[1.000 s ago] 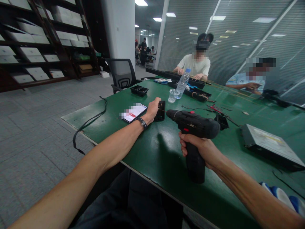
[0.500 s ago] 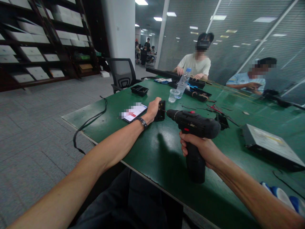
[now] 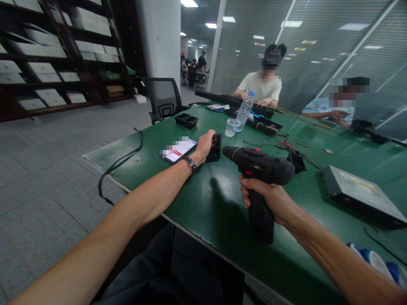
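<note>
My right hand (image 3: 260,192) is wrapped round the handle of a black cordless drill (image 3: 257,163) with red buttons. The chuck points left, and its tip is close to or touching a small black box (image 3: 217,149); contact is hard to make out. That box lies near the left part of the table, and my left hand (image 3: 205,148) grips its left side, with part of the fingers hidden. Just left of this hand a phone (image 3: 179,150) with a lit screen lies flat.
The green table (image 3: 152,169) carries a clear cup (image 3: 232,127), a water bottle (image 3: 245,111), a black divided tray (image 3: 186,120), a small black tray (image 3: 296,162) and a flat metal case (image 3: 364,195). A strap (image 3: 122,160) hangs over the left edge. Two people sit across.
</note>
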Tool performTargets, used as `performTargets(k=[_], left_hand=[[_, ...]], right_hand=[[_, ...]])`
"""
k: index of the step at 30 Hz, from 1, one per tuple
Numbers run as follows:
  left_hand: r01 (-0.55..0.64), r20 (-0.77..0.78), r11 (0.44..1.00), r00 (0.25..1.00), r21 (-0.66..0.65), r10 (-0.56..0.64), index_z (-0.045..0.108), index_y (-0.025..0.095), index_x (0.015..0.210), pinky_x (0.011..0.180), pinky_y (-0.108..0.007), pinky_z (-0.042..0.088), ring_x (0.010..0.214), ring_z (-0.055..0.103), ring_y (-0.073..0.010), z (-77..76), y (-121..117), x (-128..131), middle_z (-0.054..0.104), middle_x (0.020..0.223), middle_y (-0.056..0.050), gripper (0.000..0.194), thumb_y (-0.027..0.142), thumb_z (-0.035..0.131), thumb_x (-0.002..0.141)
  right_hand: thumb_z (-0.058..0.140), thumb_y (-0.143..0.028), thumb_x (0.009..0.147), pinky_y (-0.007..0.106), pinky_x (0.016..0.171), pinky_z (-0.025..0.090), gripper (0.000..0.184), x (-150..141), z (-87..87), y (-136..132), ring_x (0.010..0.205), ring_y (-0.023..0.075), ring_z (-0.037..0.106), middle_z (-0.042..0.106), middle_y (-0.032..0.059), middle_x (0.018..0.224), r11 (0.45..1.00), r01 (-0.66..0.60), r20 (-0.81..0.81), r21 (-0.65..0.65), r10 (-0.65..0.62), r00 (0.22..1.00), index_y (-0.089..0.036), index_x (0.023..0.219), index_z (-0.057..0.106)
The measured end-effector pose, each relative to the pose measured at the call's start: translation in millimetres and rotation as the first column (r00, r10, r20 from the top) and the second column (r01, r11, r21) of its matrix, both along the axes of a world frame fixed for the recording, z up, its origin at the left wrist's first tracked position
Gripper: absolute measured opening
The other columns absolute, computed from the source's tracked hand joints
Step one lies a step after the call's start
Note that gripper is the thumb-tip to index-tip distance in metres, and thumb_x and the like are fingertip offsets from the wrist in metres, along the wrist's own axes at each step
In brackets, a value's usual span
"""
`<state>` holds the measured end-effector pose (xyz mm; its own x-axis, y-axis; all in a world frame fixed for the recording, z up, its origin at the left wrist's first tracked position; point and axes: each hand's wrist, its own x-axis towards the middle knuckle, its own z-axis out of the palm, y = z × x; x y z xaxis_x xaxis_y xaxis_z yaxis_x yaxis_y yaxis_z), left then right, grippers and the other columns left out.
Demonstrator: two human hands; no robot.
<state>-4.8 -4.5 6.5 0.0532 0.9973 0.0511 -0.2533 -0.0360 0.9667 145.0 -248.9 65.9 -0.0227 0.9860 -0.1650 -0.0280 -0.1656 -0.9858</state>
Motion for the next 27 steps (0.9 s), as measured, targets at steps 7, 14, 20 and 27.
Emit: performTargets(k=[7,14,20,27], left_hand=[[0.012,0.027,1.000,1.000,-0.014,-0.012,0.058,0.025,0.076,0.066,-0.031,0.041,0.071,0.053,-0.0182,-2.3,0.9,0.5,0.058,0.073,0.001,0.035,0.045,0.066,0.104],[0.000,0.008,1.000,1.000,-0.006,0.000,0.058,0.025,0.075,0.067,-0.032,0.040,0.071,0.054,-0.0186,-3.2,3.2,1.4,0.060,0.074,0.001,0.036,0.046,0.066,0.103],[0.005,0.006,1.000,1.000,-0.005,-0.005,0.055,0.025,0.074,0.066,-0.033,0.039,0.070,0.051,-0.0186,0.2,-0.9,1.3,0.056,0.072,0.001,0.037,0.044,0.064,0.103],[0.002,0.013,1.000,1.000,-0.026,-0.002,0.056,0.025,0.074,0.067,-0.032,0.039,0.071,0.051,-0.0185,2.1,-2.2,0.1,0.057,0.072,0.001,0.036,0.045,0.067,0.102]], right_hand=[[0.102,-0.048,0.076,0.026,0.054,0.057,0.045,0.5,-2.4,1.2,0.054,0.0140,0.063,0.063,-0.0015,0.070,1.000,0.001,0.008,0.004,-0.001,1.000,-0.018,0.083,0.069],[0.100,-0.044,0.075,0.026,0.053,0.057,0.040,0.0,-1.9,1.8,0.053,0.0142,0.063,0.064,-0.0017,0.070,1.000,0.004,-0.006,0.006,-0.004,1.000,-0.019,0.084,0.070],[0.099,-0.044,0.076,0.027,0.054,0.056,0.040,0.3,-3.0,2.2,0.053,0.0145,0.063,0.064,-0.0014,0.069,1.000,0.001,0.005,0.018,-0.001,1.000,-0.018,0.083,0.070],[0.092,-0.039,0.079,0.028,0.055,0.056,0.031,2.8,-4.3,2.4,0.054,0.0149,0.064,0.065,-0.0010,0.073,1.000,0.002,0.011,0.007,-0.002,1.000,-0.018,0.089,0.072]])
